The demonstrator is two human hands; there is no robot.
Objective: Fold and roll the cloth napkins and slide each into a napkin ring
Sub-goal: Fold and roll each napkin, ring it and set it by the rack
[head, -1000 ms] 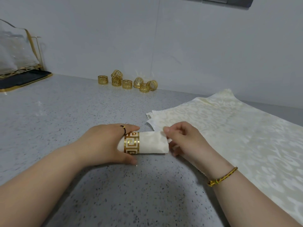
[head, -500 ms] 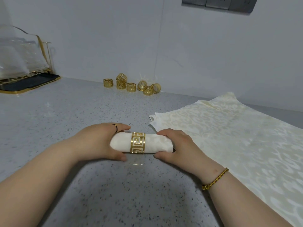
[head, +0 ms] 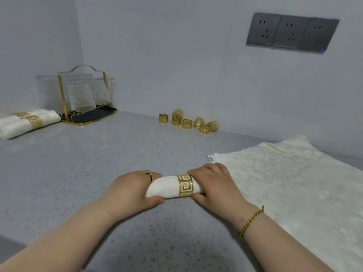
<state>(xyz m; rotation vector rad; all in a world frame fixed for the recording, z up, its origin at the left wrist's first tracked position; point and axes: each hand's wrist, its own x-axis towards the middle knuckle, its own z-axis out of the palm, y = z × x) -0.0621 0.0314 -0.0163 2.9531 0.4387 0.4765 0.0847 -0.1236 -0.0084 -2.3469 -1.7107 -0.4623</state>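
Observation:
A rolled cream napkin (head: 167, 188) lies on the grey counter, held at both ends. A gold cut-out napkin ring (head: 185, 185) sits around its middle. My left hand (head: 133, 190) grips the roll's left end; my right hand (head: 214, 185) wraps the right end, fingers touching the ring. Flat cream napkins (head: 294, 183) are stacked to the right. Several loose gold rings (head: 188, 121) stand by the back wall. Another rolled napkin in a ring (head: 27, 121) rests at far left.
A gold wire rack with glass plates on a black tray (head: 86, 99) stands in the back left corner. Wall sockets (head: 290, 33) are mounted above right. The speckled counter (head: 88, 163) stretches between the hands and the wall.
The ring has slid from the roll's left part toward its middle and right. My right hand went from pinching the end to wrapping it. The view tilted up, showing the finished roll and rack.

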